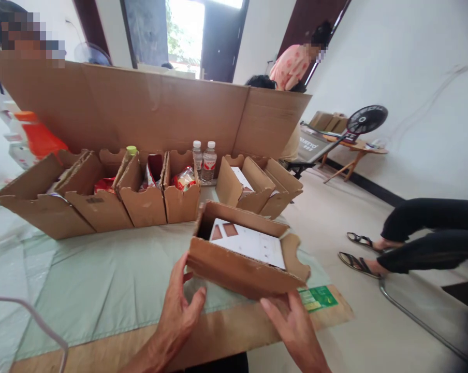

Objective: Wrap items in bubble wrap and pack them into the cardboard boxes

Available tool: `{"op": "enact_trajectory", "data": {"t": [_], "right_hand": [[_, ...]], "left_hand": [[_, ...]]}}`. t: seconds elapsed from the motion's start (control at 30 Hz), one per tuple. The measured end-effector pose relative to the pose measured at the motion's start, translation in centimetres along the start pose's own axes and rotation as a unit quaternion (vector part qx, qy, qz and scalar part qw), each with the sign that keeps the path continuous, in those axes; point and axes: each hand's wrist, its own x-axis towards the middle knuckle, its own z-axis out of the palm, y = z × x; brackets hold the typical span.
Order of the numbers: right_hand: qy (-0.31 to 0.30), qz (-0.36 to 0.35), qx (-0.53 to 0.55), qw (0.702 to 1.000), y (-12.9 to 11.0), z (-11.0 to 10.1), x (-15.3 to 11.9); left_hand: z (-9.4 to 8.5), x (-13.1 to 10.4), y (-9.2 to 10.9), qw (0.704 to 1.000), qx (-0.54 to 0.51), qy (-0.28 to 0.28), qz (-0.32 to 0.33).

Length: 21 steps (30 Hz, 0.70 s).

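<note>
I am reaching in from the near edge with both hands apart from each other. My left hand point(181, 295) is touching the left end of an open cardboard box point(242, 267), its thumb spreading away from the fingers. My right hand point(290, 318) is meeting the lower edge at the box's right end. I cannot tell whether either one is gripping firmly. The box is sitting tilted between my hands, right of the middle, and a white carton point(253, 243) with brown printing is lying inside it.

A pale cable point(35, 316) is curving in at the near left. A wooden tabletop point(113, 347) is showing along the near edge, and a pale green cloth point(117, 280) is covering much of it. A green printed sheet point(319, 299) is lying near the right corner. On the right, beyond the table, a seated person's legs point(428, 233) are stretching out in dark trousers and sandals.

Farther off, a row of cardboard bins point(144, 207) is standing across the table, several holding packets. Two clear bottles point(205, 163) are standing side by side at a gap in the row. Behind them a tall cardboard panel point(160, 111) is rising. At the far right a black fan point(368, 120) is standing on a small table point(360, 145), and a person in a pink top point(290, 67) is bending forward beyond the panel.
</note>
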Motion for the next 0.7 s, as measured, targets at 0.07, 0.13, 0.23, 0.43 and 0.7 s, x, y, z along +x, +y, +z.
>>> {"op": "enact_trajectory", "data": {"t": [0.07, 0.13, 0.23, 0.43, 0.7], "right_hand": [[-0.04, -0.04, 0.029, 0.998, -2.0, 3.1, 2.5], [-0.075, -0.074, 0.058, 0.993, -3.9, 6.1, 4.9], [-0.106, -0.088, 0.092, 0.986, -5.6, 9.5, 7.5], [-0.137, -0.073, 0.123, 0.98, -4.6, 9.6, 7.9], [-0.11, -0.033, 0.062, 0.991, -2.6, 7.8, 4.4]], "left_hand": [[-2.2, -0.4, -0.6, 0.998, 0.005, 0.055, -0.011], [-4.2, 0.0, -1.1, 0.995, 0.009, 0.099, -0.018], [-6.0, 1.8, -1.2, 0.988, 0.012, 0.15, -0.014], [-6.4, 3.9, -1.5, 0.99, 0.004, 0.139, -0.023], [-4.9, 2.1, -1.8, 0.991, -0.008, 0.13, -0.035]]}}
